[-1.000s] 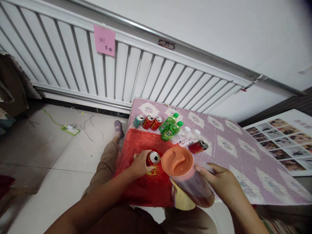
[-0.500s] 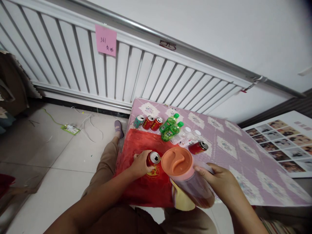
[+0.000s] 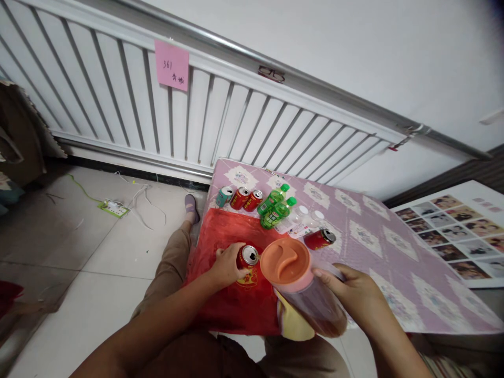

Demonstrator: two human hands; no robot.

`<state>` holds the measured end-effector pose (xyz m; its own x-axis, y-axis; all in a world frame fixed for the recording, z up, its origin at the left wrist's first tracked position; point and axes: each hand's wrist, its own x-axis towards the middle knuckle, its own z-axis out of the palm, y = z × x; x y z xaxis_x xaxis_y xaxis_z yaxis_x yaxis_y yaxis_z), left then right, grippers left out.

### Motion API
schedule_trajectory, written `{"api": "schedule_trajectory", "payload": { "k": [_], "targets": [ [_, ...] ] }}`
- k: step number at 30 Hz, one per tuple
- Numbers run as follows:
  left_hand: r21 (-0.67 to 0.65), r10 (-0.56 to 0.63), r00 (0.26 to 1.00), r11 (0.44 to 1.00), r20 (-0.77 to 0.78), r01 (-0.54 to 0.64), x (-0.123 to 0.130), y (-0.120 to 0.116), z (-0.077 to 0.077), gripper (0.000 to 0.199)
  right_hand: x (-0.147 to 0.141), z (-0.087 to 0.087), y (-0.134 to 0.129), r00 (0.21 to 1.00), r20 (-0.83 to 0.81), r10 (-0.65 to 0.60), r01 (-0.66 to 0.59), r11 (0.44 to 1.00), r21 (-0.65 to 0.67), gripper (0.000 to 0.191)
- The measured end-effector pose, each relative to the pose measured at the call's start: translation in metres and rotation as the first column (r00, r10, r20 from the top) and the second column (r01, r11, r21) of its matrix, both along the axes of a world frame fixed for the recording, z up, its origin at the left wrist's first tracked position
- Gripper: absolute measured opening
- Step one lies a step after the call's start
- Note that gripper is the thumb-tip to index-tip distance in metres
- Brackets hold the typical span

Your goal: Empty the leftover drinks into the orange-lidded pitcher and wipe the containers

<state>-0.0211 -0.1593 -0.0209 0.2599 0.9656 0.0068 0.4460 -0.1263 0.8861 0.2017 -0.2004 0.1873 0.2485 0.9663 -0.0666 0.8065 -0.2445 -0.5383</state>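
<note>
My left hand (image 3: 228, 266) is wrapped round an opened red drink can (image 3: 249, 256), which stands upright on the red cloth (image 3: 220, 231). By its handle, my right hand (image 3: 350, 291) grips a clear plastic pitcher (image 3: 318, 307) with an orange lid (image 3: 285, 261). The pitcher is tilted, its spout at the can's top, and a thin stream seems to run from the spout to the opening. Brown liquid shows low inside the pitcher. A yellow cloth (image 3: 294, 321) lies beneath it at the table's near edge.
Along the back stand a teal can (image 3: 224, 197), two red cans (image 3: 247, 199), green bottles (image 3: 275, 207) and two white-capped clear bottles (image 3: 309, 214). Another red can (image 3: 319, 239) is right of them on the patterned tablecloth (image 3: 366, 241). A radiator (image 3: 197, 115) is behind; a power strip (image 3: 113, 208) lies on the floor.
Hands, can and pitcher hold almost the same positions. The stream at the spout is a little easier to see now.
</note>
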Motion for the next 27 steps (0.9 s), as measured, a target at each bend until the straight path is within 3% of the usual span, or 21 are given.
{"api": "schedule_trajectory", "payload": {
  "k": [27],
  "targets": [
    [0.019, 0.000, 1.000, 1.000, -0.006, 0.000, 0.0006, 0.0007, -0.0032, 0.074, -0.0015, -0.0018, 0.0020, 1.000, 0.030, -0.005, 0.006, 1.000, -0.017, 0.043]
  ]
}}
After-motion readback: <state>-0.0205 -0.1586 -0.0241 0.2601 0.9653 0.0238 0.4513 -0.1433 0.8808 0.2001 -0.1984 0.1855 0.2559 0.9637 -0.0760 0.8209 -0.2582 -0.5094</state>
